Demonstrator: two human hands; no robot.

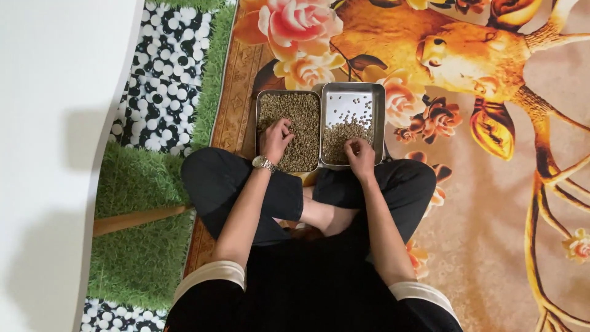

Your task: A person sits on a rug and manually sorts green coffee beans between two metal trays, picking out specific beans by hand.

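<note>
Two steel trays sit side by side, touching, on the patterned rug (491, 246) just in front of crossed legs. Left tray (265, 98) full of greenish beans (301, 117); right tray (378, 98) part-filled, beans heaped at its near edge. Left hand (275, 139), fingers curled, pinching into left tray's beans; wristwatch (263, 163) on it. Right hand (360, 156) fingers bent down on right tray's near-edge pile; what it grips, cannot tell. Grass-print mat (141, 246) lies along rug's left edge.

Person seated; clothing recorded as follows. Black top with short sleeves, each ending in a broad pale cream cuff band above the elbow. Black trousers, loose at the knees. Forearms were bare. A metal wristwatch (263, 163) with a round pale dial and link bracelet was worn on the left wrist. One bare foot showed between the legs.
</note>
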